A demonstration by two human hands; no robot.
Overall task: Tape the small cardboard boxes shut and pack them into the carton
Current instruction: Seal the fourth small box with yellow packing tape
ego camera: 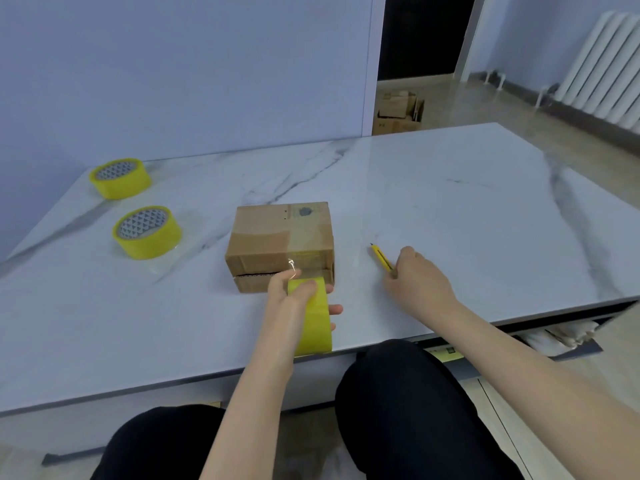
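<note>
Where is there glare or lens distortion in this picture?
Head view: a bright glint on the tape strip between the roll and the box; soft sheen on the table; the wide-angle lens bows the table's edges and the radiator.

The white, grey-veined tabletop (450, 202) is gleaming smooth and glossy like polished stone, while the small box (277, 233) on it is showing matt brown cardboard, a shiny clear tape strip (308, 259) glinting near its front edge. The yellow tape roll (315, 327) in the left hand (287, 299) is looking slick and plasticky, and the cutter (381, 258) pinched by the right hand (415, 282) is showing smooth yellow plastic.
</note>
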